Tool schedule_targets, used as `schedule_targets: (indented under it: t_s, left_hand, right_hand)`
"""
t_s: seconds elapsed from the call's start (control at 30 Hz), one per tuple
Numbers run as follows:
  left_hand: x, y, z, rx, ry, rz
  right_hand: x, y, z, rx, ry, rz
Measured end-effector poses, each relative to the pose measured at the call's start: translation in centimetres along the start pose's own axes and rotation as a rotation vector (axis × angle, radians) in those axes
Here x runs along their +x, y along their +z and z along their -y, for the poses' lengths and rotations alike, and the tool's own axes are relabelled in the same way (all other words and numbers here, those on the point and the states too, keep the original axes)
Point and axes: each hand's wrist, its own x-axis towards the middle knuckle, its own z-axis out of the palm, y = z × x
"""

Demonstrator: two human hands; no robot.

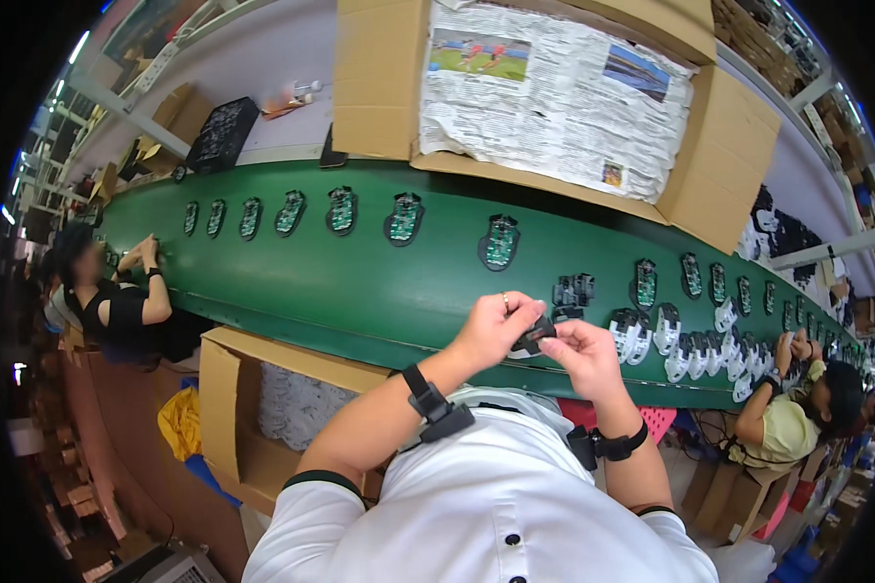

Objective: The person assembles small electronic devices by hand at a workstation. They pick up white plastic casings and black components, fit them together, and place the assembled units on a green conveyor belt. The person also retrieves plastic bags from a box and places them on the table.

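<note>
Near the belt's close edge, my left hand [497, 327] and my right hand [589, 358] are brought together. Both pinch a small black plastic part [535, 335] between thumbs and fingers; its far side is hidden. Just under it a bit of a white piece [525, 354] shows, mostly covered by my hands. Beyond my right hand lies a cluster of small black plastic parts [573, 293]. To its right stand white computer mouse shells [631, 336] with dark tops. A mouse base with a green circuit board [499, 242] lies farther off on the belt.
The green conveyor belt [292, 267] carries a row of mouse bases. Across it stands an open carton [715, 146] lined with newspaper. Another carton [222, 408] is at my left. Co-workers sit at the far left [107, 291] and right [797, 408].
</note>
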Motion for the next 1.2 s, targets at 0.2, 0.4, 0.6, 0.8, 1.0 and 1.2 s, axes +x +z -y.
schedule_targets:
  t_s: [0.2, 0.4, 0.6, 0.8, 1.0, 1.2]
  left_hand:
    - [0.4, -3.8, 4.9, 0.279, 0.087, -0.151]
    - [-10.9, -12.0, 5.8, 0.123, 0.351, -0.765]
    - [-27.1, -21.8, 7.8, 0.066, 0.235, -1.625]
    - [-33.5, -22.6, 24.0, 0.224, -0.596, -1.479]
    - [-26.7, -21.5, 30.3, 0.424, -0.677, -0.723]
    - [-20.6, -18.2, 32.1, 0.775, -0.571, -0.325]
  right_hand:
    - [1.1, -11.3, -3.3, -0.869, 0.381, -0.155]
    - [3.2, -8.9, -5.2, -1.519, -0.007, -0.263]
    - [3.7, -6.1, -9.5, -1.507, -0.1, -0.105]
    - [3.9, -4.4, -11.3, -1.268, -0.42, 0.004]
    - [4.5, -2.4, -12.0, -0.631, 0.151, -0.01]
    - [1.0, -3.6, -12.5, -0.709, 0.185, -0.146]
